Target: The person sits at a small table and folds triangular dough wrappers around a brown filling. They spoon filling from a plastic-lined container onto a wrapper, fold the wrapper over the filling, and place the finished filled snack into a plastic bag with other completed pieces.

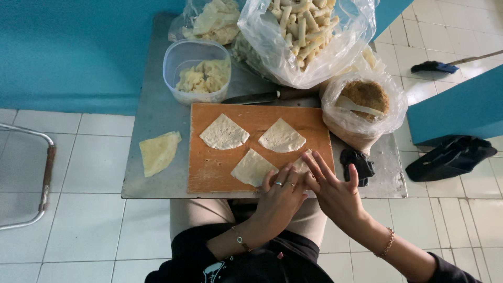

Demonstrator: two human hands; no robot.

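An orange cutting board [209, 170] lies on a small metal table [157, 105]. Three pale dough wedges rest on it: one at upper left [223, 132], one at upper right [281, 137], one at lower middle [251, 169]. My left hand [280, 196] and my right hand [332, 189] meet at the board's near right corner, fingers pressing on a fourth dough piece [302, 163] that is mostly hidden beneath them. The left hand wears rings.
A clear tub of yellowish filling [201, 76], a knife [262, 96], a bag of rolled sticks [306, 31], a bag of wrappers [215, 21], a bag of brown crumbs with a spoon [364, 99], a loose wrapper [159, 152], a black cloth [358, 163].
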